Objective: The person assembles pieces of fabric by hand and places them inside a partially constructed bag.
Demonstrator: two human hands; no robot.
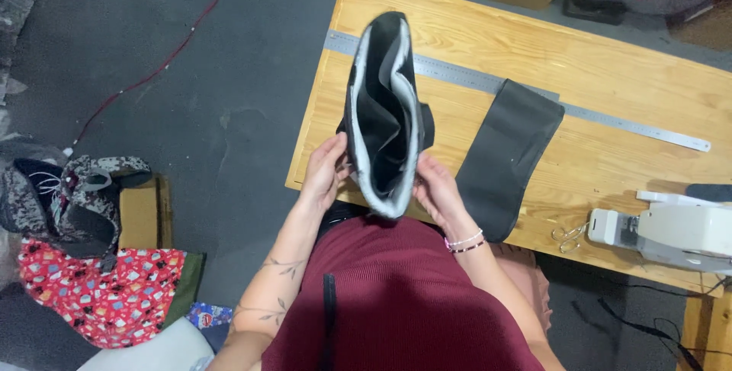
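Observation:
I hold a black fabric pouch [383,112] with a pale grey lining edge upright in front of me, its mouth facing up toward the camera. My left hand [326,171] grips its left side and my right hand [436,190] grips its right side, both near the lower end. It hangs above the near left part of a wooden table [534,58]. A flat dark grey fabric strip [507,156] lies on the table just right of my right hand.
A long metal ruler [610,119] runs across the table. A white sewing machine [671,235] and small scissors [566,237] sit at the right. On the floor at left are patterned fabric pieces [91,279] and a red cable [160,66].

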